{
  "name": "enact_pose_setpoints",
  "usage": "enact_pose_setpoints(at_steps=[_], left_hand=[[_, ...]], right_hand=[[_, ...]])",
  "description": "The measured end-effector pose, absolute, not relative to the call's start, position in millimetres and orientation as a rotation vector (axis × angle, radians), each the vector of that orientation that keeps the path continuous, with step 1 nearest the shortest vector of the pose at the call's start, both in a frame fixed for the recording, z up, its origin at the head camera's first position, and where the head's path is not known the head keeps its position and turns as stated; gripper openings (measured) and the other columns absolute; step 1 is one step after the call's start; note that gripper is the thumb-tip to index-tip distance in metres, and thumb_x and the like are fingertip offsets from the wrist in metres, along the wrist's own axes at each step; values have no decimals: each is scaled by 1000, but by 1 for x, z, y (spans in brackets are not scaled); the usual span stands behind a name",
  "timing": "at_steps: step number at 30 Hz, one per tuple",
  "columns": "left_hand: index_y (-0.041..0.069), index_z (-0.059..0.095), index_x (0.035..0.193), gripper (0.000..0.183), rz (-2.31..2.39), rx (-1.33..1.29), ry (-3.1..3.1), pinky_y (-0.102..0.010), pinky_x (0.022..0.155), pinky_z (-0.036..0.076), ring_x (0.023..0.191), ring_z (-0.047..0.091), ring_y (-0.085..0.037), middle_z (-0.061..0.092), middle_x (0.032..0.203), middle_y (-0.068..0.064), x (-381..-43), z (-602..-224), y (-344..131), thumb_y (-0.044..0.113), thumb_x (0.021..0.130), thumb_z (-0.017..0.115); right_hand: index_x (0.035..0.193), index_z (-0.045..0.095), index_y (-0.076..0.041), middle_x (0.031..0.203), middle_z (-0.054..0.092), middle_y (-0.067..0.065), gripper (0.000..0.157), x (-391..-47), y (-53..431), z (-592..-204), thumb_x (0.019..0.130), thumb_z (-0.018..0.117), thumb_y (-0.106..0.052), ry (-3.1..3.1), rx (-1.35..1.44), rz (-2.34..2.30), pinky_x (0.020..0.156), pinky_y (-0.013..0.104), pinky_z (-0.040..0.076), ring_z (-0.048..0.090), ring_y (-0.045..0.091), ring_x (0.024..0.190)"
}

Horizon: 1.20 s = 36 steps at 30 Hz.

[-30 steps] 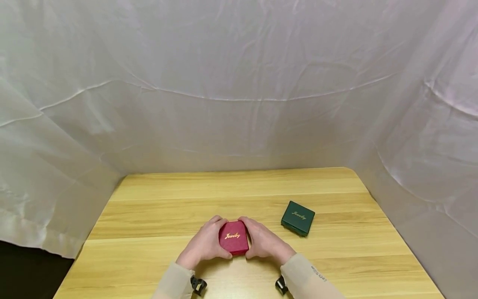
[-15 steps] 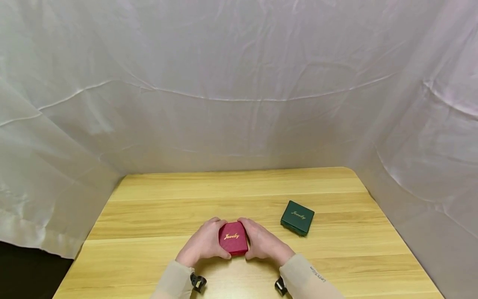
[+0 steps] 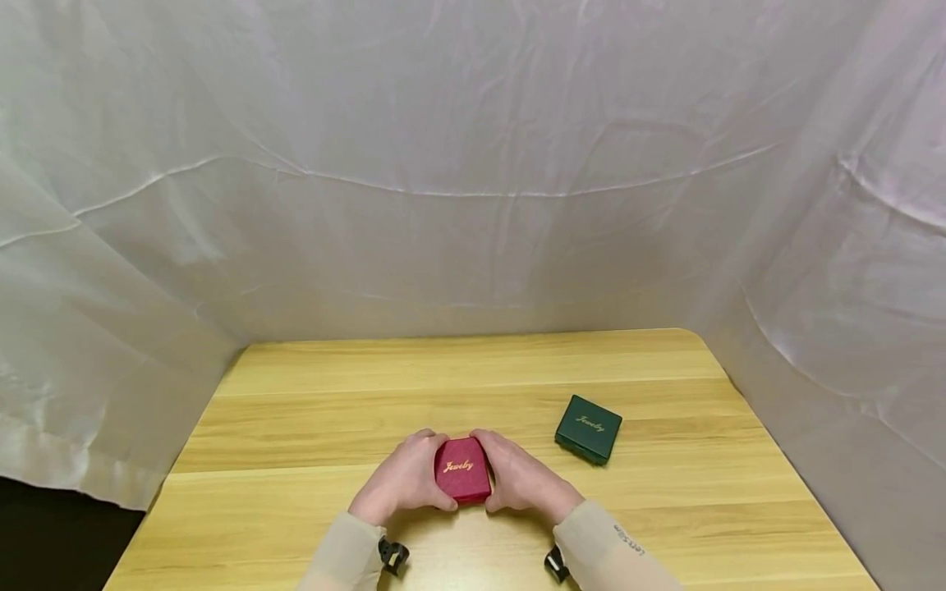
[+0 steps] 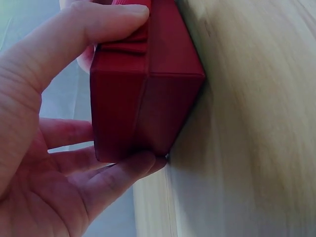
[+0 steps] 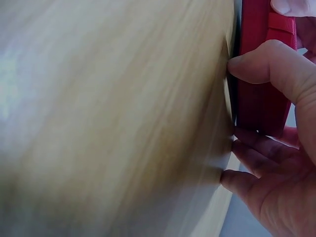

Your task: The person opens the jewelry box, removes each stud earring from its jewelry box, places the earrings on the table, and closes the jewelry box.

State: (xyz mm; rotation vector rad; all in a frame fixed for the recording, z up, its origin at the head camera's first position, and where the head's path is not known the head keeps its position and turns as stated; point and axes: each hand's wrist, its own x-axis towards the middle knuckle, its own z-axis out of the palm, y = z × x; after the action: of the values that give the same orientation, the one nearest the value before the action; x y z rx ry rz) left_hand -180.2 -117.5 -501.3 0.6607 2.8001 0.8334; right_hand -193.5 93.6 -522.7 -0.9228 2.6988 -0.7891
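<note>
A red jewelry box with gold "Jewelry" lettering sits on the table, lid closed, between both hands. My left hand grips its left side, fingers at the far edge. In the left wrist view, that thumb lies over the ribbon on the front of the box. On the other side my right hand holds the box too. Its thumb presses the front face near the bottom, beside the ribbon bow, and its fingertips touch the right side and the tabletop.
A dark green jewelry box, also lettered in gold, lies closed and turned at an angle to the right on the wooden table. Pale cloth hangs behind the table and along both sides.
</note>
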Motion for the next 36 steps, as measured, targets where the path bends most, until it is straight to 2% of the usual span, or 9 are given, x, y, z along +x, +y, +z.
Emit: enact_pose_setpoints(at_steps=[8, 12, 19, 29, 36], left_hand=[[-5, 47, 136, 98, 800, 738, 2745, -36, 85, 53, 91, 54, -14, 49, 115, -6, -174, -498, -119, 21, 54, 94], [-4, 49, 136, 94, 802, 747, 2758, -33, 83, 53, 89, 54, -13, 51, 114, -5, -176, -499, -120, 16, 54, 91], [-4, 53, 133, 92, 809, 736, 2742, -33, 80, 53, 85, 54, -11, 54, 108, -4, -178, -497, -123, 19, 51, 90], [1, 59, 126, 81, 829, 767, 2706, -26, 71, 50, 78, 53, -8, 55, 95, 4, -183, -496, -128, 28, 55, 89], [-1, 56, 130, 88, 808, 766, 2718, -27, 75, 51, 82, 52, -8, 53, 100, 3, -181, -498, -128, 28, 55, 89]], right_hand=[[134, 44, -7, 122, 56, 2, 93, -194, 94, -521, 53, 91, -7, 2690, -904, -792, 99, 35, 46, 55, 15, 108], [133, 44, -7, 121, 55, 1, 93, -194, 95, -521, 53, 91, -7, 2693, -912, -793, 98, 35, 47, 55, 14, 107], [134, 43, -7, 122, 55, 1, 94, -194, 94, -523, 53, 91, -6, 2687, -922, -794, 98, 34, 47, 55, 14, 106], [136, 42, -7, 124, 54, 2, 97, -194, 93, -521, 52, 91, -4, 2675, -927, -776, 99, 35, 46, 55, 15, 109], [140, 40, -4, 131, 52, 7, 101, -193, 93, -521, 54, 92, -6, 2675, -914, -754, 102, 36, 44, 54, 19, 114]])
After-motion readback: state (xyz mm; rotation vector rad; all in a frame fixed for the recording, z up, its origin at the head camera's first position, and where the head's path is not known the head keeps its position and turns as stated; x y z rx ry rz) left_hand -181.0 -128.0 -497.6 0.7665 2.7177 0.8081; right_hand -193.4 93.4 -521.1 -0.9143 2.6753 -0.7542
